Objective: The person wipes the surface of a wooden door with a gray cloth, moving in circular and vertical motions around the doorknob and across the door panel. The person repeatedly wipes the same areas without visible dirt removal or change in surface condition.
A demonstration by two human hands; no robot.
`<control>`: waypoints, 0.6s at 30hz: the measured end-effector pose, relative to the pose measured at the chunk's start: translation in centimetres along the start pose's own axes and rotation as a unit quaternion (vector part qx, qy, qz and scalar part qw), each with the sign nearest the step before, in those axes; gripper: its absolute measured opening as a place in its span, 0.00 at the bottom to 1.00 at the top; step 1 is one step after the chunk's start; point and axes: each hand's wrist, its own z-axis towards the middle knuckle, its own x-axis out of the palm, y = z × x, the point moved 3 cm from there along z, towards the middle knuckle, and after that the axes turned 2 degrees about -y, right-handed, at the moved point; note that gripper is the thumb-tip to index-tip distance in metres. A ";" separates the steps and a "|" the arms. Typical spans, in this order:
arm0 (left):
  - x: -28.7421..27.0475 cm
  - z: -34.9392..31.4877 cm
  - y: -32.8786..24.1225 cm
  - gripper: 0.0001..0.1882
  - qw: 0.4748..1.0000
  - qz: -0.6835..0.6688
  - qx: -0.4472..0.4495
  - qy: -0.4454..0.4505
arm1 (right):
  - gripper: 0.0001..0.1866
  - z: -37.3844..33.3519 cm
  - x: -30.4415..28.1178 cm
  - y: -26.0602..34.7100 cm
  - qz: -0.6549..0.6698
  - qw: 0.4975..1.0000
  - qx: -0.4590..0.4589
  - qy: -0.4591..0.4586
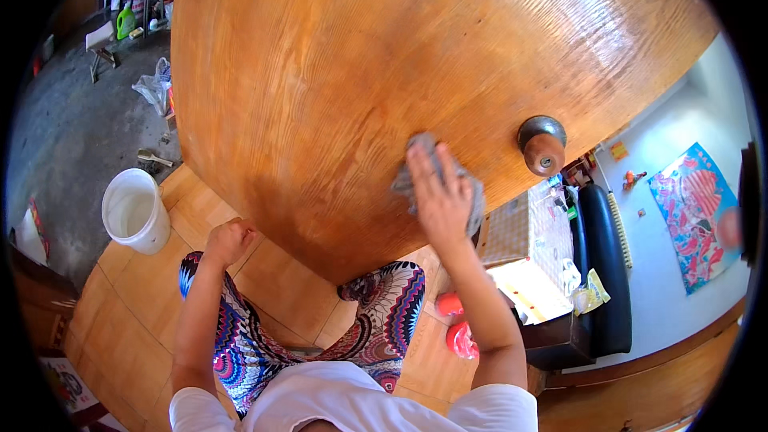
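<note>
In front of me stands a wooden door (320, 72) with glossy, orange-brown grain. My right hand (442, 200) presses a crumpled grey cloth (474, 196) flat against its surface, fingers stretched over the cloth. To the right of that hand, a round doorknob (546, 154) with a dark base sticks out from the door. My left hand (230, 242) is curled into a fist above my left knee, beside the door's lower edge; I see nothing in it.
A white bucket (136, 210) stands on the tiled floor (192, 304) at left. A brush (154, 158) and a plastic bag (152, 88) lie on dark ground beyond. Right of the door are red objects (460, 340), a covered table (536, 272) and a black sofa (604, 272).
</note>
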 end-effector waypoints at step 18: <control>0.9 0.0 1.3 0.07 1.000 0.001 0.030 0.003 | 0.42 6.7 -2.9 -0.6 -0.019 0.977 0.213 -0.003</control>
